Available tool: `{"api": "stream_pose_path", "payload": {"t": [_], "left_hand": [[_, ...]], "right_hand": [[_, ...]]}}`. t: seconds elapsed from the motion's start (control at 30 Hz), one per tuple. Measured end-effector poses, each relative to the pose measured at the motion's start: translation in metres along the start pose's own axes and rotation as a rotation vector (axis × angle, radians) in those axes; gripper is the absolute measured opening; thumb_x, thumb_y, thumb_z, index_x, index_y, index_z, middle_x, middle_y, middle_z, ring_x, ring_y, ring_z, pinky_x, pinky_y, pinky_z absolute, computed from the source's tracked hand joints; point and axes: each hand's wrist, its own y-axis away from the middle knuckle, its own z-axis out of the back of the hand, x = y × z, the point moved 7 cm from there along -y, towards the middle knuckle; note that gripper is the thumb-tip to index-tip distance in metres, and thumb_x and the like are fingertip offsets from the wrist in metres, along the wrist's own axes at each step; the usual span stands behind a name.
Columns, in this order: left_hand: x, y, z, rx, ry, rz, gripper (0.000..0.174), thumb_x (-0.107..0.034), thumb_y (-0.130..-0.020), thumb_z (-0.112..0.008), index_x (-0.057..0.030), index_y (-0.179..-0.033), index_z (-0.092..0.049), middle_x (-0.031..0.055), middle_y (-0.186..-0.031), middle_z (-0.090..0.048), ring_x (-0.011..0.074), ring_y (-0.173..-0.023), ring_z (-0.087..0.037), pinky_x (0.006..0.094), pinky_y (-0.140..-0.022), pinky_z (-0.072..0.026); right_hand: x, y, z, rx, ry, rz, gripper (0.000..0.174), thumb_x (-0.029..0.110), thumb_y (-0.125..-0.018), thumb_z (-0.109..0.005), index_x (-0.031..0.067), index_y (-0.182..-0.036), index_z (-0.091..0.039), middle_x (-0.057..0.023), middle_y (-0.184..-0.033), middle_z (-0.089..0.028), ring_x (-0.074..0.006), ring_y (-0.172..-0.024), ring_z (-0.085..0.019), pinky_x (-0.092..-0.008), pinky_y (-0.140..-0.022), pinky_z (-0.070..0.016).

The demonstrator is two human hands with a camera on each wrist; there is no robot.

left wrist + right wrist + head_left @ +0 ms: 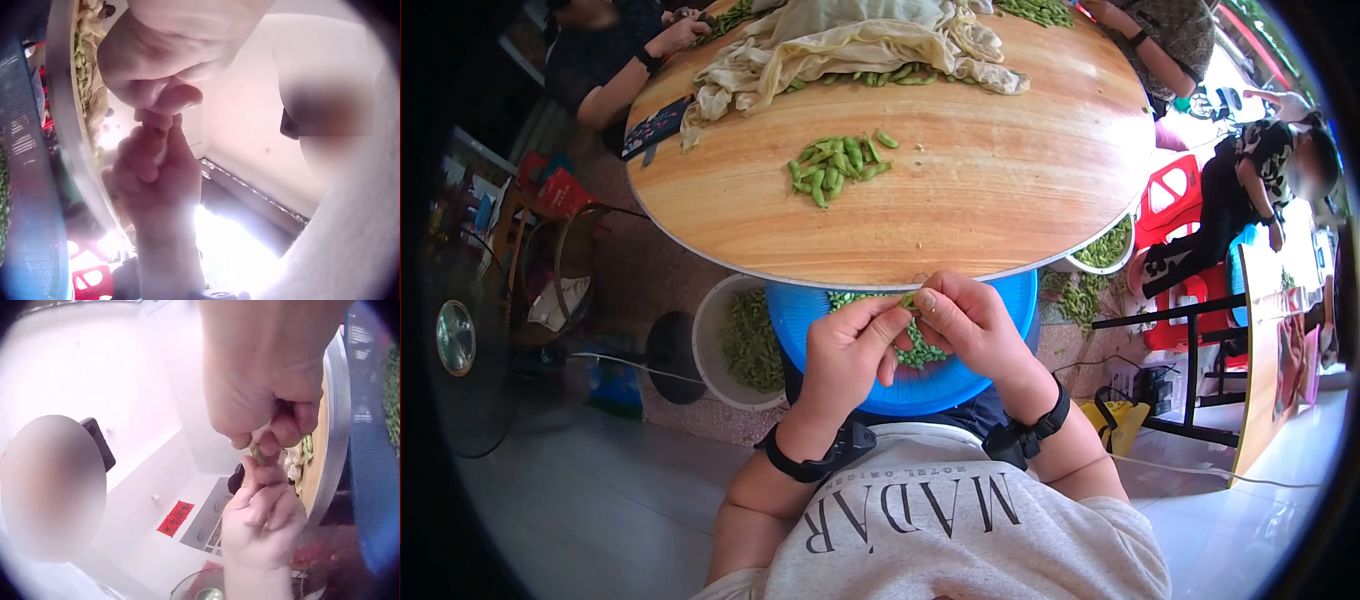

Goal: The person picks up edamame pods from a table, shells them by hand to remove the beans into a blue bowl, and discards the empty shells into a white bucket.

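Observation:
Both hands meet above a blue basket [800, 300] that holds shelled green beans [920, 352]. Between the fingertips is a green pod [909, 300], also visible in the right wrist view as a pod [257, 453]. The left hand [845, 350] pinches one end of it with thumb and fingers; the right hand [975, 325] pinches the other. In the left wrist view the left hand [178, 50] hides most of the pod from sight. A small pile of pods [837, 168] lies on the round wooden table [1000, 190] beyond the hands.
Cream cloth [860, 45] covers more pods at the table's far side. A white bucket of pods [710, 345] stands left of the basket, another white bucket [1090, 268] to the right. People sit at the far left and right edges; red stools [1170, 200] stand at right.

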Motion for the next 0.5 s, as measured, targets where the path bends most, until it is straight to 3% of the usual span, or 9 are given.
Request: {"api": "stream_pose_path", "payload": {"t": [0.2, 0.27, 0.37, 0.47, 0.5], "left_hand": [[0.021, -0.007, 0.006, 0.17, 0.429, 0.251, 0.02, -0.015, -0.09, -0.051, 0.0039, -0.088, -0.059, 0.0103, -0.064, -0.059, 0.0095, -0.039, -0.046, 0.0185, -0.035, -0.0333], [0.027, -0.006, 0.005, 0.177, 0.416, 0.268, 0.019, -0.014, -0.09, -0.05, 0.0037, -0.09, -0.057, 0.0109, -0.066, -0.06, 0.0105, -0.041, -0.05, 0.0186, -0.037, -0.0347], [0.024, 0.002, 0.004, 0.175, 0.26, 0.284, 0.017, -0.012, -0.09, -0.049, 0.0034, -0.094, -0.054, 0.0107, -0.069, -0.061, 0.0115, -0.045, -0.054, 0.0187, -0.039, -0.0364], [0.023, 0.003, 0.005, 0.152, 0.089, 0.202, 0.014, -0.011, -0.089, -0.05, 0.002, -0.094, -0.054, 0.0098, -0.07, -0.062, 0.0114, -0.048, -0.057, 0.018, -0.039, -0.0358], [0.023, 0.003, 0.005, 0.139, 0.044, 0.165, 0.013, -0.01, -0.089, -0.051, 0.0013, -0.094, -0.054, 0.0094, -0.071, -0.062, 0.0112, -0.048, -0.058, 0.0177, -0.039, -0.0352]], "right_hand": [[0.013, 0.005, -0.001, 0.053, 0.401, 0.29, 0.016, 0.014, -0.087, -0.056, -0.001, -0.082, -0.054, -0.0055, -0.06, -0.049, -0.0111, -0.056, -0.046, -0.0263, -0.051, -0.0393], [0.012, 0.007, -0.001, 0.079, 0.452, 0.299, 0.015, 0.014, -0.085, -0.058, -0.0008, -0.083, -0.055, -0.0074, -0.061, -0.05, -0.0127, -0.056, -0.046, -0.0269, -0.052, -0.0394], [-0.007, 0.007, 0.009, 0.123, 0.463, 0.148, 0.017, 0.016, -0.084, -0.061, -0.0008, -0.085, -0.058, -0.0076, -0.067, -0.055, -0.0125, -0.058, -0.048, -0.0259, -0.054, -0.0414], [-0.001, 0.009, 0.012, 0.035, 0.513, 0.058, 0.019, 0.018, -0.082, -0.065, -0.0002, -0.087, -0.06, -0.0079, -0.068, -0.055, -0.0122, -0.061, -0.05, -0.0257, -0.056, -0.0419], [0.007, 0.009, 0.011, -0.024, 0.534, 0.174, 0.02, 0.018, -0.081, -0.065, -0.0004, -0.086, -0.06, -0.0083, -0.066, -0.055, -0.0126, -0.059, -0.05, -0.026, -0.054, -0.0416]]}}
